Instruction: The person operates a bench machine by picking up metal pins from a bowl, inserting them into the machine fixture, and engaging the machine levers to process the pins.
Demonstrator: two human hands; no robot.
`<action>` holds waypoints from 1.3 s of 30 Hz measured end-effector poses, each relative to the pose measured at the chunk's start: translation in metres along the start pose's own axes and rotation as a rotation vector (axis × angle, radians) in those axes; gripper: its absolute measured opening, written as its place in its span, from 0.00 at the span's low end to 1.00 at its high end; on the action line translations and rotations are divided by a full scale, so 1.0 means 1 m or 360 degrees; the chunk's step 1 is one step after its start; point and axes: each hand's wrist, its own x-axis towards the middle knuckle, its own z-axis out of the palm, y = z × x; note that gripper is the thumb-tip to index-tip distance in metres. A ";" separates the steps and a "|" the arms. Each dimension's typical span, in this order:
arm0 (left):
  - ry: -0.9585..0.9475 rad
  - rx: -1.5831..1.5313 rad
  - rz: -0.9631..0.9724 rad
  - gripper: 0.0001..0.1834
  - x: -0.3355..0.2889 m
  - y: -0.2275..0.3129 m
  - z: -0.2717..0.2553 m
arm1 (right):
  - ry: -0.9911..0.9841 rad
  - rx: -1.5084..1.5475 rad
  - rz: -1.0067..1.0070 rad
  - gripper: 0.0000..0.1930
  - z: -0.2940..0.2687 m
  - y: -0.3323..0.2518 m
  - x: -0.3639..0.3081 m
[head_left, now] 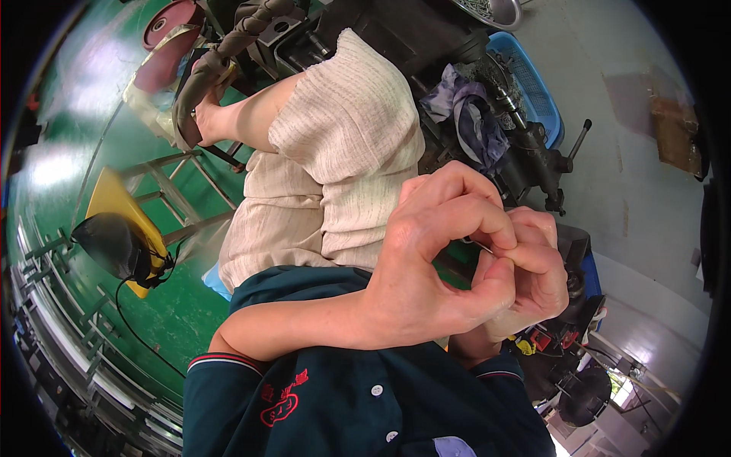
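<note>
While both hands met before the chest, the left hand point(426, 266) and right hand point(533, 278) pinched closed on a thin metal pin point(478, 244) | pin: judged light, stiff, slippery, sharp-ended | best held mid-shaft | co-worker's beige sleeve point(350, 114) behind.

Left hand point(434, 259) meets right hand point(533, 274) (fingertips pinched).

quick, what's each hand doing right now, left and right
Left hand: closed, fingertips pinching a thin metal pin.
Right hand: closed, fingers curled against the left hand at the same pin.
</note>
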 end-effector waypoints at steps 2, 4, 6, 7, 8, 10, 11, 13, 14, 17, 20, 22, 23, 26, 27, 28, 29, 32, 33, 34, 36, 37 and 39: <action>-0.0001 0.0000 0.0009 0.11 0.000 -0.001 0.000 | 0.0000 -0.0049 0.0006 0.11 0.000 0.000 -0.001; -0.0006 -0.0004 0.0019 0.11 0.000 -0.001 0.001 | 0.0002 -0.0030 0.0023 0.11 0.000 0.000 0.000; -0.0007 0.0022 0.0007 0.13 0.000 -0.001 0.001 | 0.0006 -0.0011 0.0041 0.10 0.000 -0.001 -0.001; -0.0008 0.0021 0.0009 0.13 0.000 0.000 0.000 | 0.0014 0.0099 0.0134 0.10 0.000 -0.002 -0.003; -0.0051 0.0063 -0.0002 0.13 0.000 0.003 -0.003 | 0.0023 0.0208 0.0228 0.09 0.000 -0.002 -0.003; -0.0094 0.0103 -0.0011 0.14 -0.001 0.005 -0.006 | 0.0032 0.0361 0.0297 0.09 -0.004 0.000 -0.004; -0.0109 0.0069 -0.0001 0.14 -0.001 0.005 -0.007 | 0.0039 0.0517 0.0366 0.09 -0.006 0.001 -0.004; -0.0126 0.0032 0.0012 0.14 -0.001 0.005 -0.007 | 0.0038 0.0628 0.0475 0.09 -0.006 -0.003 -0.004; -0.0118 0.0022 -0.0016 0.14 -0.001 0.004 -0.007 | 0.0035 0.0740 0.0585 0.08 -0.006 -0.005 -0.004; -0.0116 0.0030 -0.0020 0.14 -0.001 0.002 -0.007 | -0.0039 0.0793 0.0664 0.07 -0.009 -0.008 -0.005; -0.0128 0.0042 0.0005 0.13 -0.002 0.002 -0.008 | -0.0104 0.0846 0.0586 0.07 -0.009 -0.007 -0.002; -0.0130 0.0038 0.0006 0.13 -0.002 0.003 -0.009 | -0.0098 0.0845 0.0568 0.07 -0.008 -0.007 -0.001; -0.0138 0.0013 -0.0018 0.12 -0.002 0.003 -0.009 | -0.0095 0.0844 0.0550 0.07 -0.007 -0.007 -0.001; -0.0143 -0.0028 -0.0063 0.11 -0.001 0.006 -0.010 | -0.0069 0.0826 0.0536 0.07 -0.005 -0.008 -0.001; -0.0143 -0.0045 -0.0086 0.11 -0.001 0.006 -0.010 | -0.0070 0.0826 0.0535 0.07 -0.005 -0.009 0.000; -0.0142 -0.0045 -0.0086 0.11 -0.001 0.005 -0.010 | -0.0070 0.0804 0.0528 0.07 -0.005 -0.009 0.000; -0.0137 -0.0043 -0.0062 0.11 -0.002 0.004 -0.010 | -0.0069 0.0781 0.0521 0.07 -0.004 -0.009 0.000; -0.0136 -0.0048 -0.0059 0.11 -0.002 0.004 -0.012 | -0.0087 0.0720 0.0474 0.07 -0.005 -0.008 -0.001; -0.0140 -0.0056 -0.0080 0.11 -0.002 0.005 -0.012 | -0.0088 0.0721 0.0474 0.07 -0.005 -0.008 -0.001; -0.0139 -0.0055 -0.0080 0.11 -0.002 0.005 -0.012 | -0.0073 0.0645 0.0460 0.07 -0.005 -0.008 -0.002; -0.0122 0.0004 0.0000 0.10 -0.002 0.003 -0.013 | -0.0058 0.0569 0.0447 0.08 -0.005 -0.008 -0.002; -0.0124 0.0004 0.0000 0.10 -0.002 0.003 -0.013 | -0.0049 0.0527 0.0394 0.08 -0.004 -0.007 -0.002; -0.0090 0.0031 0.0017 0.10 -0.002 0.004 -0.013 | -0.0040 0.0485 0.0341 0.08 -0.003 -0.005 -0.001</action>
